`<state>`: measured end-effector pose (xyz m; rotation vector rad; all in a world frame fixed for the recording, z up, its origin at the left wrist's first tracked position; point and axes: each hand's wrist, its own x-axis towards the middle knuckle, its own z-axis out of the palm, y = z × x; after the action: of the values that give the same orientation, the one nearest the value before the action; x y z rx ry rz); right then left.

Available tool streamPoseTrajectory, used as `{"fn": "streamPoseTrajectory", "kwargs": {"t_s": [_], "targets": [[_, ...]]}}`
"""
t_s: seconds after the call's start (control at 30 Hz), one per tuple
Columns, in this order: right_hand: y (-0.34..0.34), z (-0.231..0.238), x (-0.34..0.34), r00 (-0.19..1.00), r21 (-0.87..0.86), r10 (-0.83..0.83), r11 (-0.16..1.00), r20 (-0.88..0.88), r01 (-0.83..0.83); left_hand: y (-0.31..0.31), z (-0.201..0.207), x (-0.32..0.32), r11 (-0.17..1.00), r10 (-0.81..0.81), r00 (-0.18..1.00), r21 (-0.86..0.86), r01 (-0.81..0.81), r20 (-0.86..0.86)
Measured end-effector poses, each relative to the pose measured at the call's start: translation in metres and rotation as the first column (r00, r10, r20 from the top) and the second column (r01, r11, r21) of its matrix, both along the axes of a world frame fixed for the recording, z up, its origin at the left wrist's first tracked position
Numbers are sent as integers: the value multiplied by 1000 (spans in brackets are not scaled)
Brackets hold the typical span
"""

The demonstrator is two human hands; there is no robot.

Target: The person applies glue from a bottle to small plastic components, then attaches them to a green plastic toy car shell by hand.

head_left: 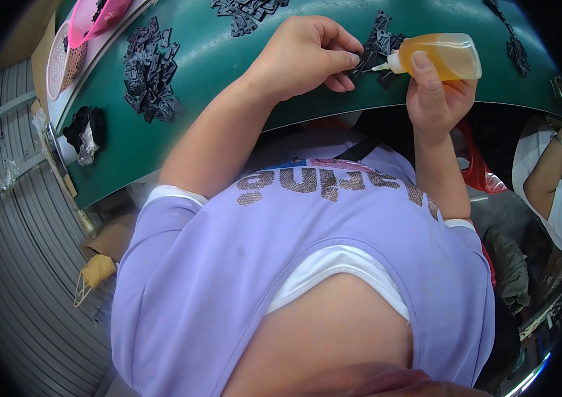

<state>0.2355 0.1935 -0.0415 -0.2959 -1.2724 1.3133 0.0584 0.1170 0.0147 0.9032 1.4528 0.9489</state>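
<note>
My right hand (441, 96) is wrapped round a clear squeeze bottle (456, 56) of amber liquid, thumb on its near side. The bottle lies tilted almost level, its thin nozzle pointing left toward my left fingertips. My left hand (307, 56) has thumb and fingers pinched together on a small black plastic part, mostly hidden by the fingers. The nozzle tip is close to that part; whether they touch I cannot tell. Just behind the nozzle lies a small heap of black plastic parts (380, 40) on the green tabletop (221, 56).
A large pile of black parts (150, 69) is on the left, another pile (244, 13) at the far edge. More parts (518, 56) lie at the right. Pink baskets (66, 63) stand far left, near a black bundle (86, 129). Another person's arm (552, 172) shows at right.
</note>
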Motion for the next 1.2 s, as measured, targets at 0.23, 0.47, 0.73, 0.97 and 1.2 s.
{"fn": "streamPoseTrajectory", "kwargs": {"t_s": [0.23,0.47,0.73,0.97,1.2], "targets": [[-3,-2,4,990,56,6,998,138,-14,2,-2,1,1000,8,1000,3,-8,-15],[-4,-2,5,985,55,6,998,170,-16,2,-2,2,1000,3,1000,4,-3,-24],[-5,1,3,971,117,3,993,240,-32,3,-3,2,1000,1,1000,6,-1,-17],[13,-5,3,998,-60,-55,997,-25,54,1,-6,1,997,45,999,62,-46,21],[13,-3,-3,993,-59,-84,995,-85,79,-8,-14,-40,881,363,755,465,-87,-546]]}}
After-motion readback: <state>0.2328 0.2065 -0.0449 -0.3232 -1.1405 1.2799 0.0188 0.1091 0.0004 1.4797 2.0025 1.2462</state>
